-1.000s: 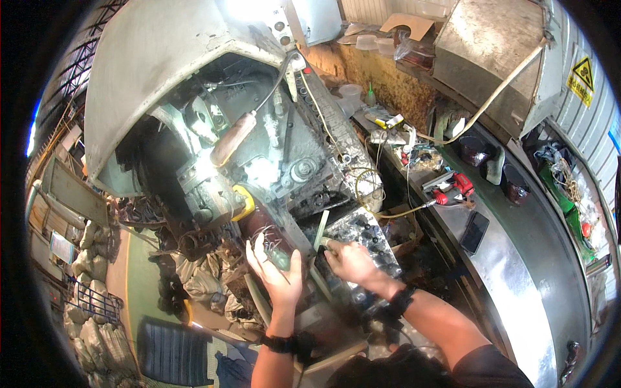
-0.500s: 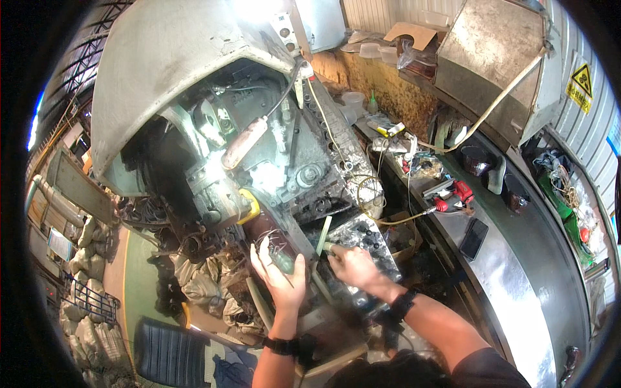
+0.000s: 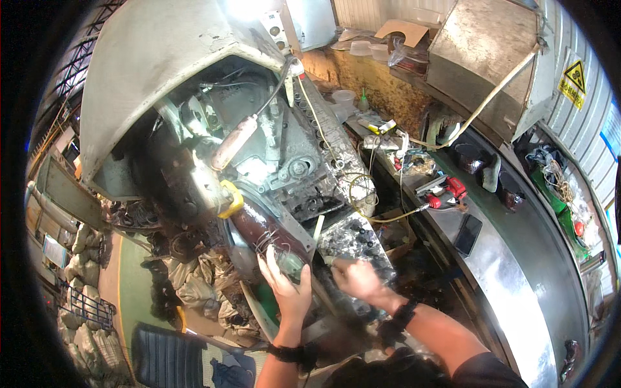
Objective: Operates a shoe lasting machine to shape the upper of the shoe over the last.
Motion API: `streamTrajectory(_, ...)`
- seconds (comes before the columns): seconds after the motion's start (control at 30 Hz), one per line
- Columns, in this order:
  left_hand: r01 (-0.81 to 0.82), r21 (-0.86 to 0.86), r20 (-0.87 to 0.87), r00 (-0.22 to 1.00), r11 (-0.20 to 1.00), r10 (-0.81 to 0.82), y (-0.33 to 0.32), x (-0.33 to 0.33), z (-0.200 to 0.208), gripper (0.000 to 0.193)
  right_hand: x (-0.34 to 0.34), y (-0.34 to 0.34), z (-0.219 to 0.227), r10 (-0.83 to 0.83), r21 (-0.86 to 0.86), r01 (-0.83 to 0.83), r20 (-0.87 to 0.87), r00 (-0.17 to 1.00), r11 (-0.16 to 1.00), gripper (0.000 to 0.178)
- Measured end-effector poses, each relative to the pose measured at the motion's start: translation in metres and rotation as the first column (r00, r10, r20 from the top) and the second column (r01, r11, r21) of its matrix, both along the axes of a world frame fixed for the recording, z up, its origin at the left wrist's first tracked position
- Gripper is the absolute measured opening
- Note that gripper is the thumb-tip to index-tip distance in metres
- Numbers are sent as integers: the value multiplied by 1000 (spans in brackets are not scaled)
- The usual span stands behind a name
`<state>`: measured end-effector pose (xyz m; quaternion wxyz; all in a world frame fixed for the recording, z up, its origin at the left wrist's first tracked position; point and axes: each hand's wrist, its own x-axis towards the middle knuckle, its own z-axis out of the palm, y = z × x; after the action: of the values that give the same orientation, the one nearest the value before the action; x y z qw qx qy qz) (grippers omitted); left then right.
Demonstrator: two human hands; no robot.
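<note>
A brown leather boot with loose pale laces lies in the machine, its far end by a yellow-rimmed part. My left hand is around the boot's near, greenish end, thumb on one side and fingers on the other. My right hand is closed in a blurred fist above the machine's worn, speckled plate; whatever its fingers may hold is hidden. A pale green stick stands just beyond the right hand, apart from it.
A lamp with a tubular handle hangs over the machine. On the right, a metal bench bears a phone and a red power tool. A conveyor belt curves past with footwear on it. A black chair stands lower left.
The view has shifted slightly. More of the boot shows beside the yellow-rimmed part. My right hand has come away from the pale green stick; my left hand stays at the boot.
</note>
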<state>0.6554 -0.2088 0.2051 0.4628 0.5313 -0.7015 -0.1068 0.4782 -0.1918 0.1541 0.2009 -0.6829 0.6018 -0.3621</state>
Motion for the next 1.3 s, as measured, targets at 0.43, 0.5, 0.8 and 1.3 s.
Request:
streamTrajectory(0.43, 21, 307, -523, 839, 951, 150, -49, 20, -23, 98, 1, 3, 3, 5, 40, -3, -50, 999, 999, 19)
streamTrajectory(0.5, -131, 365, -475, 825, 922, 306, -69, 25, -12, 110, 6, 1, -2, 26, -27, -27, -40, 999, 999, 22)
streamTrajectory(0.8, 247, 42, -919, 389, 968, -59, -21, 39, 74, 86, -3, 4, 21, -64, 121, 23, 344, 937, 992, 27)
streamTrajectory(1.3, 821, -324, -944, -251, 470, -212, 36, -22, 136, 51, -9, 154, 101, -413, 91, -460, 619, -668, 883, 62)
